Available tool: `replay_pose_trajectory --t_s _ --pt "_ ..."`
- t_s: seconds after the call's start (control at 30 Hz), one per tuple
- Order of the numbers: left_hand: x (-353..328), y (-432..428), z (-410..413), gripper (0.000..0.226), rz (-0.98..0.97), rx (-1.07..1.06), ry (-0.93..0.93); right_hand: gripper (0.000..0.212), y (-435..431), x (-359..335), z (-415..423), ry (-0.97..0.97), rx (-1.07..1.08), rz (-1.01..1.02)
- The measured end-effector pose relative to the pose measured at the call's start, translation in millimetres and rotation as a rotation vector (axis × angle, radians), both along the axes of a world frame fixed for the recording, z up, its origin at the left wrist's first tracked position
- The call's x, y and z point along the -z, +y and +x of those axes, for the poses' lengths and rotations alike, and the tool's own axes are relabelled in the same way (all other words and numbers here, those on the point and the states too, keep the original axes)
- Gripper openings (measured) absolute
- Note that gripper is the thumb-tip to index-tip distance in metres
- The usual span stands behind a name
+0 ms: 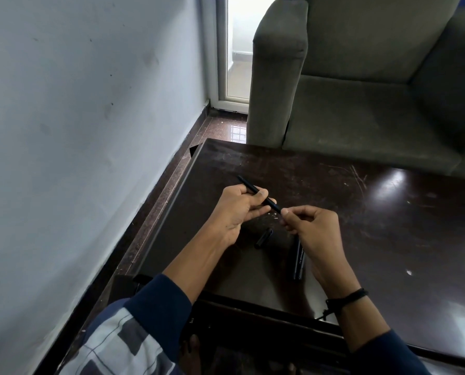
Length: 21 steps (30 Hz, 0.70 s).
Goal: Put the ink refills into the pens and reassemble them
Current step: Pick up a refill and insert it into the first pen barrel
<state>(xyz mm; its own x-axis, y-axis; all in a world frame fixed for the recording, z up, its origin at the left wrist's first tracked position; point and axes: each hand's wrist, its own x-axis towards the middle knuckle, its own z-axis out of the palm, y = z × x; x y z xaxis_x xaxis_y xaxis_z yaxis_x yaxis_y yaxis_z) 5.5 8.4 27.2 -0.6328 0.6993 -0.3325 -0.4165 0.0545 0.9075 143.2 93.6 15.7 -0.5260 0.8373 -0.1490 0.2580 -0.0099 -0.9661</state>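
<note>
My left hand (238,209) grips a black pen barrel (249,186) that slants from upper left to lower right above the table. My right hand (309,226) pinches the barrel's near end with thumb and fingertips; what it holds there is too small to tell. A black pen cap (263,238) lies on the dark table (388,226) below my hands. Another black pen (298,262) lies lengthwise under my right wrist, partly hidden by it.
A grey armchair (361,90) stands against the table's far edge. A pale wall (77,117) runs along the left, with a strip of floor between it and the table. A glass door (238,50) is at the back.
</note>
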Motion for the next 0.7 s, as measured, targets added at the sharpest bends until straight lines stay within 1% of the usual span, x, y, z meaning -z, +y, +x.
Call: replay_pose_trajectory --t_s 0.1,0.2,0.27,0.37,0.57,0.7 --pt "-0.3 0.2 0.5 0.007 -0.001 -0.002 -0.008 0.006 -0.7 1.4 0.6 -0.005 0.007 0.02" --pt "-3.8 -1.0 -2.0 0.013 0.014 -0.024 -0.023 0.005 -2.0 -0.2 -0.3 0.043 0.003 0.018" --pt "-5.6 -2.1 -3.9 0.018 0.023 -0.036 -0.027 0.01 -3.2 -3.0 -0.5 0.067 0.0 -0.01" --pt "-4.8 -2.2 -4.2 0.016 0.025 -0.035 -0.021 0.016 -2.4 -2.7 -0.5 0.048 -0.006 -0.023" --pt "-2.5 -0.6 -0.8 0.008 0.004 -0.017 -0.017 0.005 -2.2 -1.0 0.7 0.007 -0.001 0.005" --pt "-5.9 -1.9 -3.4 0.015 0.024 -0.03 -0.018 0.007 -2.1 -2.4 -0.6 0.057 -0.006 -0.009"
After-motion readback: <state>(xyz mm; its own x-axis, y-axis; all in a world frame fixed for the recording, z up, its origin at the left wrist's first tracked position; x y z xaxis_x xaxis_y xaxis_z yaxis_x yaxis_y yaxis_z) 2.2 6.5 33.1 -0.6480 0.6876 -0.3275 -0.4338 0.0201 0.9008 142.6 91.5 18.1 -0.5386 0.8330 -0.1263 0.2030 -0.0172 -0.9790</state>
